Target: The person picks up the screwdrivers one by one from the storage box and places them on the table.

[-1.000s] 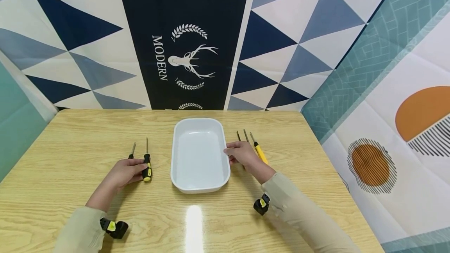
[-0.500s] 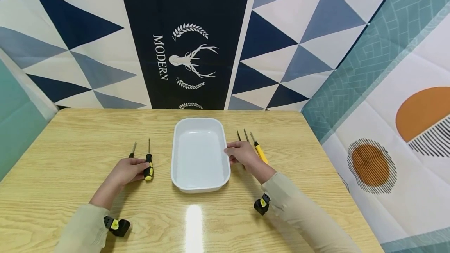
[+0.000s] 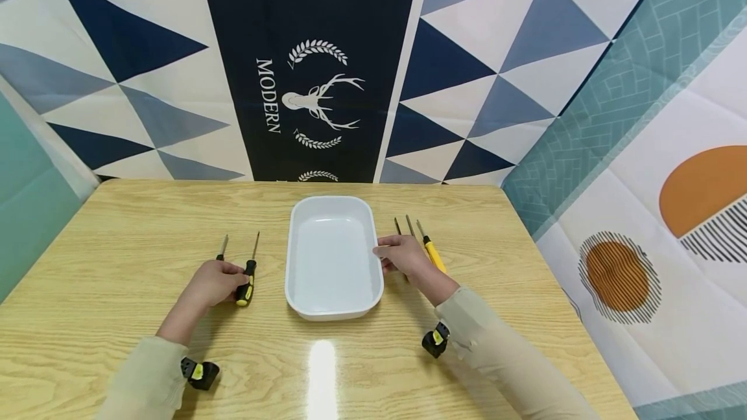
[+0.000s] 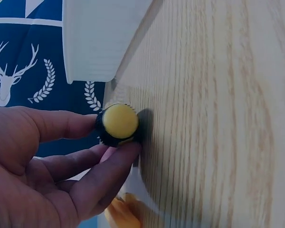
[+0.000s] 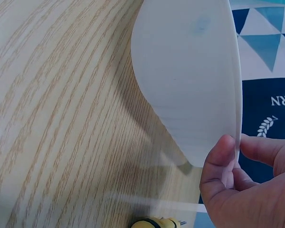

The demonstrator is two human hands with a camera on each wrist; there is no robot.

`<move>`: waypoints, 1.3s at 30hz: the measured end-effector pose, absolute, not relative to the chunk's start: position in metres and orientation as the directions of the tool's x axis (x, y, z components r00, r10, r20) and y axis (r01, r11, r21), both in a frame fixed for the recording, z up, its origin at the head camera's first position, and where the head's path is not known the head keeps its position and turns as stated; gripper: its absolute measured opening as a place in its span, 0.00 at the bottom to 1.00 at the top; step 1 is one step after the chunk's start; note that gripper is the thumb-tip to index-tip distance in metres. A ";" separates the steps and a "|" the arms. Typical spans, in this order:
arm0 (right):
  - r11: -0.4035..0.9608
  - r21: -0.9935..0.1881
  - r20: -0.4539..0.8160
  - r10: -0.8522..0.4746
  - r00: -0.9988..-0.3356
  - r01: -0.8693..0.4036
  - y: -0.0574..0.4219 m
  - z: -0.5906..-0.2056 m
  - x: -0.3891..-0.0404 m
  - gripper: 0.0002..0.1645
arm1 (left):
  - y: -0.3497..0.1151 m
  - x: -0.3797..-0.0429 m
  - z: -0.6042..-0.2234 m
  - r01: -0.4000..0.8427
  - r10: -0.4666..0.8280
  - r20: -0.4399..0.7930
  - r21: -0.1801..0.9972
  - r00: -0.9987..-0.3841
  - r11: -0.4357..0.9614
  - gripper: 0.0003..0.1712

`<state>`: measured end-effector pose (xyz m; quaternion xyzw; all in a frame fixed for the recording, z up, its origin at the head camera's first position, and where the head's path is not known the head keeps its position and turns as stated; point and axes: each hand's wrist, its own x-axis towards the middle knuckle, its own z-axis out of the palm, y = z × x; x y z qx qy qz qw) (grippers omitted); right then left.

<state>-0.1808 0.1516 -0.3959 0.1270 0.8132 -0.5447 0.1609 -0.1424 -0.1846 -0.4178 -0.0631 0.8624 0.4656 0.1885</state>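
My left hand (image 3: pixel 213 282) pinches a black and yellow screwdriver (image 3: pixel 246 284) by its handle, left of the white rectangular tray (image 3: pixel 334 264). The shaft points away, leaning a little right. In the left wrist view, thumb and fingers close around the handle behind its yellow end cap (image 4: pixel 120 121). A second screwdriver (image 3: pixel 222 248) lies beyond this hand, its handle mostly hidden in the head view. My right hand (image 3: pixel 405 256) grips the tray's right side. The right wrist view has thumb and fingers pinching the tray rim (image 5: pixel 237 118). Nothing lies in the tray.
Right of the tray, a yellow-handled screwdriver (image 3: pixel 434 255) lies beside two more shafts (image 3: pixel 410 225) whose handles are hidden by the right hand. All this is on a wood-grain table (image 3: pixel 262 368), with a patterned cloth (image 3: pixel 327 70) hanging behind its far edge.
My left hand has moved slightly right with the screwdriver, whose tip has swung to the right. My right hand and the tray have stayed in place.
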 end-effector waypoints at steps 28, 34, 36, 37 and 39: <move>0.380 -0.839 -0.411 0.028 -0.911 0.390 0.152 -0.395 -0.182 0.17 | -0.193 -0.136 -0.418 -0.231 0.041 -0.333 0.734 -0.942 0.639 0.20; 0.377 -0.838 -0.415 0.027 -0.909 0.394 0.151 -0.395 -0.182 0.17 | -0.193 -0.134 -0.416 -0.228 0.017 -0.315 0.724 -0.949 0.651 0.20; 0.377 -0.838 -0.415 0.028 -0.909 0.394 0.151 -0.395 -0.182 0.17 | -0.192 -0.135 -0.416 -0.224 0.012 -0.307 0.720 -0.952 0.657 0.20; 0.377 -0.838 -0.415 0.028 -0.909 0.395 0.151 -0.394 -0.181 0.17 | -0.192 -0.135 -0.416 -0.223 0.011 -0.305 0.721 -0.952 0.657 0.20; 0.375 -0.839 -0.415 0.028 -0.909 0.394 0.151 -0.394 -0.181 0.17 | -0.193 -0.136 -0.416 -0.221 0.012 -0.303 0.719 -0.953 0.659 0.21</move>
